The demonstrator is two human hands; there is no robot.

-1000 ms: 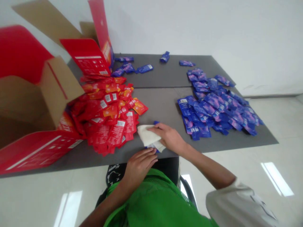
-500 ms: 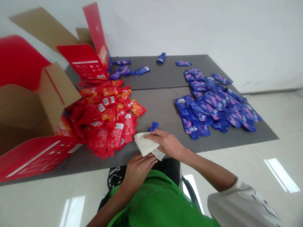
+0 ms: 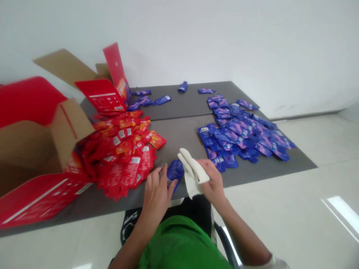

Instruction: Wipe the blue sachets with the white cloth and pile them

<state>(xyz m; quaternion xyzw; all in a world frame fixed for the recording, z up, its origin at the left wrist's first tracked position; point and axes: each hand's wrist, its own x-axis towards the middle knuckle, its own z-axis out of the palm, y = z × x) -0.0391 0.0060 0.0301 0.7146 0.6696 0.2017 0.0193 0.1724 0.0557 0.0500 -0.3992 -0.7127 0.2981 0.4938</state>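
A blue pouch (image 3: pixel 175 170) lies at the table's front edge, between the two piles. My left hand (image 3: pixel 157 188) has the pouch's near left end between thumb and forefinger; the other fingers lie close together beside it. A folded cream cloth (image 3: pixel 193 172) is gripped in my right hand (image 3: pixel 213 182), raised just right of the pouch. Part of the cloth hangs down from the fingers. Left of my left hand spreads a heap of red pouches (image 3: pixel 126 149). Beyond my right hand is a heap of blue pouches (image 3: pixel 244 130).
Two open red cartons stand on the left, the near carton (image 3: pixel 64 198) and the far carton (image 3: pixel 98 95), flaps spread outward. Several loose blue pouches (image 3: pixel 162 100) lie toward the back of the grey table (image 3: pixel 179 129). A white wall (image 3: pixel 196 41) rises behind it.
My right hand has moved right and lifted the cloth off the blue pouch, now more exposed. My left hand has shifted to the pouch's left end. The camera view has tilted up.
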